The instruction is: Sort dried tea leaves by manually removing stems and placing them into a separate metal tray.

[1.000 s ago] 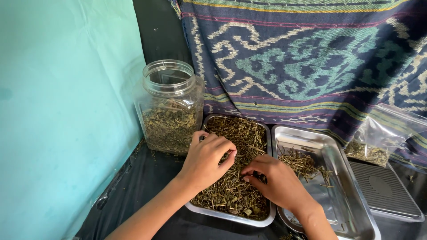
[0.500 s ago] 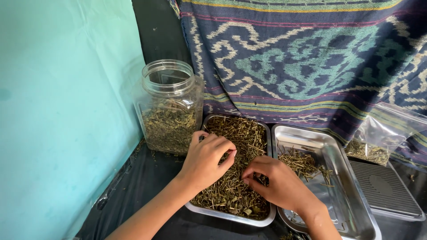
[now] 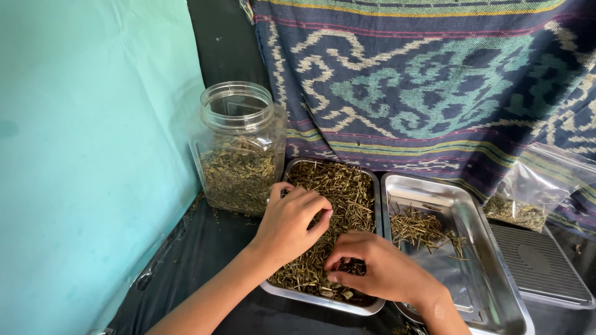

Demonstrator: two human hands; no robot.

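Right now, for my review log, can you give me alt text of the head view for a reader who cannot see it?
Two bare hands, left hand and right hand, pick through dried herb stems filling a steel tray. Right of it, a second steel tray holds a small stem pile; an open clear plastic jar of the same herb stands behind, before a patterned woven cloth.
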